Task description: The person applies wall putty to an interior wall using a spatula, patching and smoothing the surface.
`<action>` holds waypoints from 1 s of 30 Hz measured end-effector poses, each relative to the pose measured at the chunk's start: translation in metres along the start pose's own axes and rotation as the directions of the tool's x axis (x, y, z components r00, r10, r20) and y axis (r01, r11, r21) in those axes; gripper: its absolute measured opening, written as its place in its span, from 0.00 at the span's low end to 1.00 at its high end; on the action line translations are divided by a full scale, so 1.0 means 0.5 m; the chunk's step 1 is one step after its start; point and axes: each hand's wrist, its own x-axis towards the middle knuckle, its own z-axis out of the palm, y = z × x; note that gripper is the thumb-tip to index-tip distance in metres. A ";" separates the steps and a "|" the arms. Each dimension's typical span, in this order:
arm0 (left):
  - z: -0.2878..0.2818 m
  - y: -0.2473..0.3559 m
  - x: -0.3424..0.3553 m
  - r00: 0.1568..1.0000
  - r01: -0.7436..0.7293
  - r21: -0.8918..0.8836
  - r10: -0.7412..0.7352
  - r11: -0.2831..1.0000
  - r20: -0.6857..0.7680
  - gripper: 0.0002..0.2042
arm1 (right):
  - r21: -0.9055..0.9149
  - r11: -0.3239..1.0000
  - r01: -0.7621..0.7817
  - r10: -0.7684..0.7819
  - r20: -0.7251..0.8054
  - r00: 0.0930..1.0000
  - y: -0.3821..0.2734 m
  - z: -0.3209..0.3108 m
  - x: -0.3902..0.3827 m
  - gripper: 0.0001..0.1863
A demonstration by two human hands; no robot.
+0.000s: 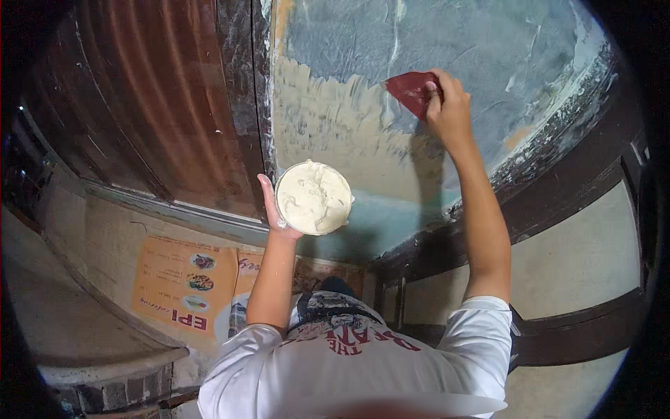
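My left hand [273,213] supports a round tub of cream-coloured putty [314,197], its thumb sticking up along the left side and its other fingers hidden behind the tub. The putty's surface is lumpy and fills the tub to the rim. Higher up and to the right, my right hand [448,105] grips a dark red, flat putty spreader [413,92] between thumb and fingers. The spreader's pointed left end is at the blue-grey wall [481,52], near the upper border of a band of smeared cream putty [335,115].
Left of the wall stands a dark post [241,91] beside a brown curtain-like surface [150,105]. A dark wooden frame with pale panels [565,251] curves along the right. Below left lies an orange printed sheet [183,279] with food pictures.
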 end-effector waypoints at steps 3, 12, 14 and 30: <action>0.016 0.001 -0.013 0.998 -0.004 0.044 0.001 0.999 0.068 0.52 | 0.019 0.999 0.027 -0.026 -0.052 0.998 0.011 -0.002 -0.024 0.13; 0.029 0.005 -0.017 0.996 -0.003 0.048 -0.001 0.999 0.090 0.53 | -0.002 1.000 0.012 -0.012 0.014 1.000 0.013 0.006 0.004 0.16; 0.034 0.003 -0.021 0.998 -0.005 0.038 0.003 0.999 0.061 0.53 | 0.084 0.995 -0.045 0.050 -0.057 0.997 -0.017 -0.020 0.020 0.16; 0.065 -0.009 -0.042 0.992 -0.027 0.011 0.026 1.000 0.125 0.52 | 0.134 0.737 0.662 -0.668 0.287 0.686 -0.187 -0.008 -0.130 0.15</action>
